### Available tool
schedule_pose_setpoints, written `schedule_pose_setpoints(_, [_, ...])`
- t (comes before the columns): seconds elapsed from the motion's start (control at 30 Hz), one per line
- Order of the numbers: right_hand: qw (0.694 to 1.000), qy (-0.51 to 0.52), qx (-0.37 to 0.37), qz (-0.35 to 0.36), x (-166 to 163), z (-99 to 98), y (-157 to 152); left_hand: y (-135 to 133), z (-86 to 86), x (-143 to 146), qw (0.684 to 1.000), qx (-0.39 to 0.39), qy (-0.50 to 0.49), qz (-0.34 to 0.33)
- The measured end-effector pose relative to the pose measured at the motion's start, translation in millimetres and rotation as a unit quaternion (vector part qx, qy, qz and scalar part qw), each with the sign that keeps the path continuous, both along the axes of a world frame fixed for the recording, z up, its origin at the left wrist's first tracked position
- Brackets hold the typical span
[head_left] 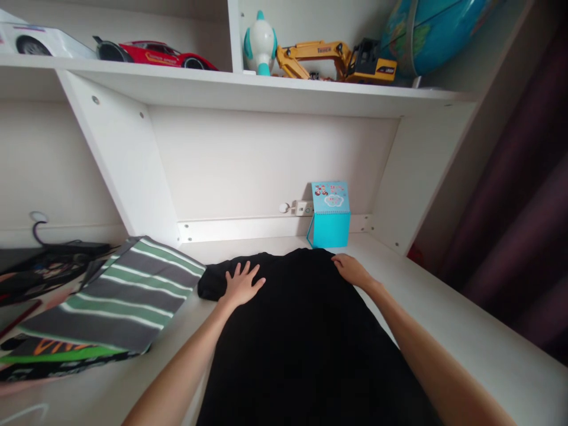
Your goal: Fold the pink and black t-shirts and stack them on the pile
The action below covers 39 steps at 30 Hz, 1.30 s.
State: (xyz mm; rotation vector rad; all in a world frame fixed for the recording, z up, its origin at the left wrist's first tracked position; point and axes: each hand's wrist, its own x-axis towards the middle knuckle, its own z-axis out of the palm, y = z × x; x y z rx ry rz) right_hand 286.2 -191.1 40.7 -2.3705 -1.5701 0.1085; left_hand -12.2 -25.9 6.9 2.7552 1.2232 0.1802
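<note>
Head view: a soft, matte black garment [306, 337] lies spread flat on the smooth white table [470, 331]. The left hand [242, 285] rests open on it, fingers splayed, near a bunched corner. The right hand [352, 271] lies flat and open on its far edge, just before a boxy turquoise card box [331, 216]. A folded grey-and-green striped cloth [128, 296] lies left.
</note>
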Motion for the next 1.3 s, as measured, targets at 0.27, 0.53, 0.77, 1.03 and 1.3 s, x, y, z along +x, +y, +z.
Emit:
schedule_pose_setpoints(0.27, [0.996, 0.010, -0.024, -0.082, 30, -31.9, 41, 2, -11.1, -2, 0.999, -0.001, 0.005, 0.034])
schedule_pose_setpoints(0.53, [0.985, -0.020, -0.052, -0.161, 40, -29.1, 68, -1, -6.7, -1, 0.999, -0.018, 0.020, 0.044])
schedule_pose_setpoints(0.77, [0.981, -0.115, 0.026, -0.155, 12, -32.5, 71, 2, -2.5, 1, 0.998, -0.020, 0.024, 0.058])
schedule_pose_setpoints(1.03, [0.994, -0.073, -0.053, -0.068, -15, -71.1, 77, 11, -0.1, 11, 0.997, 0.041, 0.021, 0.056])
schedule_pose_setpoints(1.3, [0.990, -0.053, -0.081, -0.101, -5, -58.2, 88, 36, -0.8, 15, 0.992, -0.033, 0.024, 0.116])
